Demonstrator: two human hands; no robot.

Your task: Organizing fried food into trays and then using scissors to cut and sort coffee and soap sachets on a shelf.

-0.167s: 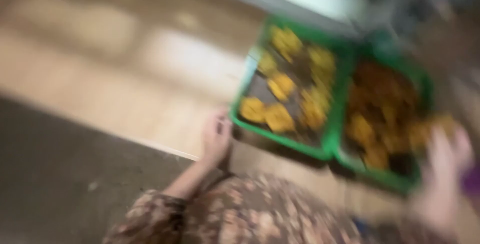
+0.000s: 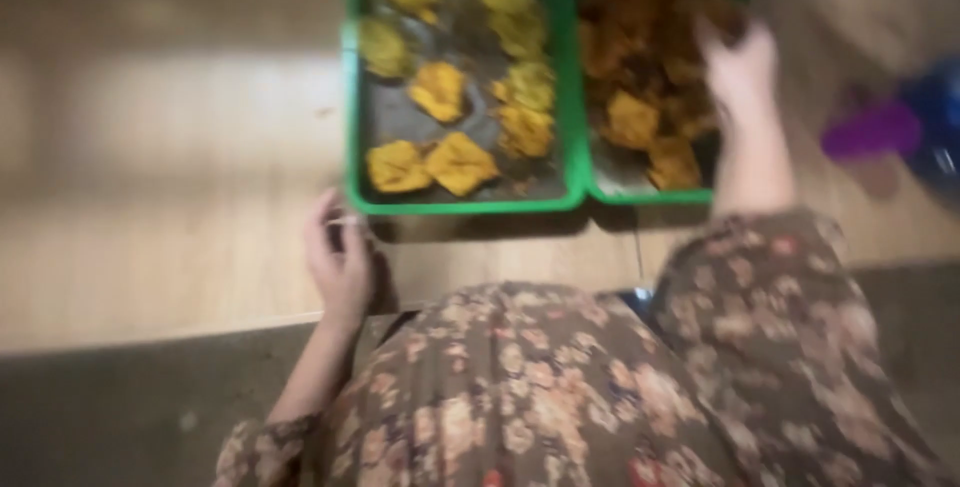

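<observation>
two green trays sit side by side on the pale wooden surface (image 2: 180,197). my right hand (image 2: 738,67) reaches into the right tray (image 2: 655,194), fingers down among the dark orange pieces (image 2: 632,119); through the blur i cannot tell whether its grip is closed on one. my left hand (image 2: 340,257) rests on the surface just below the left tray (image 2: 455,205) and its yellow pieces (image 2: 440,89), fingers curled, holding nothing i can make out.
</observation>
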